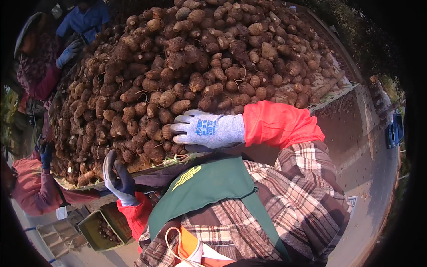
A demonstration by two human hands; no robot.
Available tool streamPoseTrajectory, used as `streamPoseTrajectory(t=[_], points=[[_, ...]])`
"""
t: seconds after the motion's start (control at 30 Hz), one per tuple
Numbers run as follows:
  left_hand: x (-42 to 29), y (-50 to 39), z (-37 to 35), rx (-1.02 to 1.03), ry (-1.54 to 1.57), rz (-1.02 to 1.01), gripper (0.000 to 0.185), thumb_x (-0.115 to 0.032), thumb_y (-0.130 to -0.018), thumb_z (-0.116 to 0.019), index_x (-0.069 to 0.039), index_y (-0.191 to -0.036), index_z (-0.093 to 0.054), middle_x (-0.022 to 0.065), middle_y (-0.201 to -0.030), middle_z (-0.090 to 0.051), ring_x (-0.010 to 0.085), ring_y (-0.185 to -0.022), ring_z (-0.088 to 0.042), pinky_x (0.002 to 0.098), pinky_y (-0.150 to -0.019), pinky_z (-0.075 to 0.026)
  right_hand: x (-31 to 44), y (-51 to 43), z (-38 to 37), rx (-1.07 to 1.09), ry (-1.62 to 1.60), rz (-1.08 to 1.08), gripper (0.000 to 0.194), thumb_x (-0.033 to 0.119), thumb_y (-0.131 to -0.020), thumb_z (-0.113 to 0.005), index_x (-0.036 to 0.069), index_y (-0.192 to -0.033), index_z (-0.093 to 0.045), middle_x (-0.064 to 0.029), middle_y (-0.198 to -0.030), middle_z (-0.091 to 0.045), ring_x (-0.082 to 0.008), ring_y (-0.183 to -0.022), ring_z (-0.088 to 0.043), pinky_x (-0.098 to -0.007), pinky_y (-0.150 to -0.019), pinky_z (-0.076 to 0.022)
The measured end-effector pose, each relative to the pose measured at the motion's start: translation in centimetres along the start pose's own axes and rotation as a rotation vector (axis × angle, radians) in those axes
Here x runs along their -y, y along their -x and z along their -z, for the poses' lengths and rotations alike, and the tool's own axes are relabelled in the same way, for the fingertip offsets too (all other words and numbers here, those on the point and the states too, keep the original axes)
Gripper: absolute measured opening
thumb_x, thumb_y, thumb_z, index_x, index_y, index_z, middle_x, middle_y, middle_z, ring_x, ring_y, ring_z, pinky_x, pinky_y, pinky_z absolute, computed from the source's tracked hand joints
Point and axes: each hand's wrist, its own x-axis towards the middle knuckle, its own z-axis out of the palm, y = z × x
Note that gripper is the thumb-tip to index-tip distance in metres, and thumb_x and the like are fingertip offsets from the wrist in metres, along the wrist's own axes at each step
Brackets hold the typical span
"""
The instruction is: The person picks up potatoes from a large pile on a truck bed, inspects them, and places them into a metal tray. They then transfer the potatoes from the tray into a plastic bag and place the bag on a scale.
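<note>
A large heap of brown taro corms (160, 80) covers the surface before me. My right hand (208, 129), in a pale grey-blue work glove with printing on its back, lies palm down on the near edge of the heap, its fingertips against some corms; whether it grips one is hidden. Near the heap's lower left rim is my left hand (118, 180), gloved with a dark palm side, thumb and fingers apart and nothing seen between them.
Beyond the heap's left side are a person in a blue shirt (83, 21) and another with a gloved hand (68, 53). A person in a pinkish top (31, 187) is at lower left. A plastic crate (96, 230) holding corms stands below, beside flattened cardboard (60, 235).
</note>
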Motion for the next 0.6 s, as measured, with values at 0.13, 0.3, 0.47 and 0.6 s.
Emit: streamPoseTrajectory(t=[0.13,0.3,0.47,0.6], points=[[-1.9,-2.6,-5.9,0.433,-0.049,-0.189,0.026,-0.007,-0.095,-0.064,0.001,-0.119,-0.070,0.0190,-0.117,-0.071,0.0314,-0.110,-0.068,0.0400,-0.099,-0.051,-3.1,8.4,0.5,-0.228,-0.068,-0.255,0.041,0.029,-0.092,-0.070,0.011,-0.127,-0.061,-0.0164,-0.132,-0.059,-0.0368,-0.119,-0.058,-0.0482,-0.099,-0.0476],[-2.0,-1.8,-6.7,0.467,0.136,0.100,0.024,-0.008,-0.098,-0.062,0.003,-0.117,-0.070,0.0163,-0.113,-0.073,0.0254,-0.107,-0.068,0.0365,-0.098,-0.051,-9.9,19.7,4.3,-0.719,-0.281,-0.800,0.028,0.021,-0.095,-0.071,0.004,-0.117,-0.070,-0.0105,-0.106,-0.073,-0.0158,-0.092,-0.068,-0.0333,-0.083,-0.0552],[-0.7,0.9,-6.0,0.432,0.170,0.162,0.026,-0.010,-0.102,-0.058,0.004,-0.122,-0.068,0.0127,-0.120,-0.071,0.0185,-0.110,-0.065,0.0318,-0.098,-0.050,-20.3,24.3,7.5,-0.963,-0.042,-1.205,0.038,0.032,-0.095,-0.069,0.004,-0.121,-0.069,-0.0132,-0.110,-0.074,-0.0199,-0.098,-0.071,-0.0353,-0.086,-0.0550],[0.3,2.7,-5.8,0.381,0.091,0.281,0.029,-0.011,-0.103,-0.058,0.006,-0.125,-0.067,0.0125,-0.120,-0.071,0.0172,-0.108,-0.066,0.0310,-0.098,-0.050,-24.3,20.1,5.1,-0.755,-0.004,-1.196,0.060,0.048,-0.091,-0.068,0.020,-0.143,-0.056,-0.0207,-0.143,-0.056,-0.0399,-0.127,-0.057,-0.0470,-0.105,-0.0478]])
